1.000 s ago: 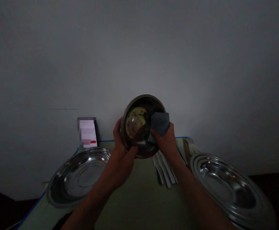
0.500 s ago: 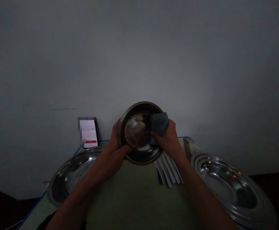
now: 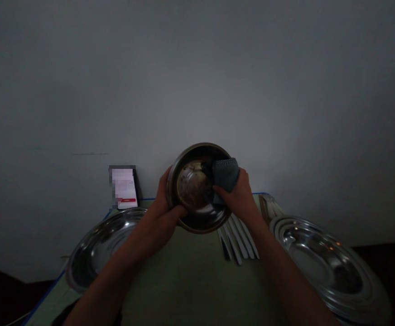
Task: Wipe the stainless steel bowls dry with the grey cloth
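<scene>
A round metal bowl (image 3: 194, 181) is held up over the table, tilted so that its shiny inside faces me. My left hand (image 3: 165, 213) grips its left rim, with the thumb over the near edge and the other fingers behind. At the right side of the bowl, my right hand (image 3: 236, 192) is closed on a folded grey-green cloth (image 3: 225, 174). The cloth lies against the bowl's inner right wall and rim, the thumb pressing on it. Fingers behind the cloth are hidden.
On the green table (image 3: 197, 285) several knives (image 3: 238, 242) lie below the bowl. A large metal basin (image 3: 98, 249) is at left, stacked metal basins (image 3: 323, 267) at right. More cutlery (image 3: 272, 206) lies at the back right. A phone (image 3: 126, 188) leans against the wall (image 3: 197, 81).
Almost nothing differs. Both hands still hold the bowl and cloth in nearly the same place, and the view has shifted very slightly.
</scene>
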Demonstrator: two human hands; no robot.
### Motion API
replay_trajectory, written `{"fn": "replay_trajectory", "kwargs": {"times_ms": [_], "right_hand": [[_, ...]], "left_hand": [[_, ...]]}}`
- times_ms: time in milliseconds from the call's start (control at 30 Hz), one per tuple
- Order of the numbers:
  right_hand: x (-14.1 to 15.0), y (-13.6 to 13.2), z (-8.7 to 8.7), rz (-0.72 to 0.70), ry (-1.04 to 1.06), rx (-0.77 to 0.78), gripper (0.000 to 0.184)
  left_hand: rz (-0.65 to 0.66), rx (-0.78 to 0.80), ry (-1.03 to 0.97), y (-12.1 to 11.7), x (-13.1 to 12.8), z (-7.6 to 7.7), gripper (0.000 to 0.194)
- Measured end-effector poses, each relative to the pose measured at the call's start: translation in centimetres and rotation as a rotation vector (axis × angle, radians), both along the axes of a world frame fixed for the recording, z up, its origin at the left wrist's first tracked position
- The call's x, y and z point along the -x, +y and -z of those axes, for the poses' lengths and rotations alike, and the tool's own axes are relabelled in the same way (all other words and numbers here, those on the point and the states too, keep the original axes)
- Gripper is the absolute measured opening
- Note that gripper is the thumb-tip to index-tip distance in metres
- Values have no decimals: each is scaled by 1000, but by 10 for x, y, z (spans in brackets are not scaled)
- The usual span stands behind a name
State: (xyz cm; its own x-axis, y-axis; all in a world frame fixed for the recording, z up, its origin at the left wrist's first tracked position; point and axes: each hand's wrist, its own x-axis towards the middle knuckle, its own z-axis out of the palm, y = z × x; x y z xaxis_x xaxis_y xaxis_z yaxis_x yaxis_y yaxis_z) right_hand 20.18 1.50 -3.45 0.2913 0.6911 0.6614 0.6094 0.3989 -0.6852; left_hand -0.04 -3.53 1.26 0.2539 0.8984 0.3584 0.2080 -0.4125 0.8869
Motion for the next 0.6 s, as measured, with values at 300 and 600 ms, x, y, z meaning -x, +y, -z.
{"fn": "replay_trajectory", "kwargs": {"times_ms": [300, 600], "right_hand": [[2, -1, -9, -66, 260, 117, 39], [2, -1, -4, -9, 236, 139, 33]], "left_hand": [[-83, 26, -67, 3, -2, 2, 78], [-60, -13, 42, -2, 0, 0, 85]]}}
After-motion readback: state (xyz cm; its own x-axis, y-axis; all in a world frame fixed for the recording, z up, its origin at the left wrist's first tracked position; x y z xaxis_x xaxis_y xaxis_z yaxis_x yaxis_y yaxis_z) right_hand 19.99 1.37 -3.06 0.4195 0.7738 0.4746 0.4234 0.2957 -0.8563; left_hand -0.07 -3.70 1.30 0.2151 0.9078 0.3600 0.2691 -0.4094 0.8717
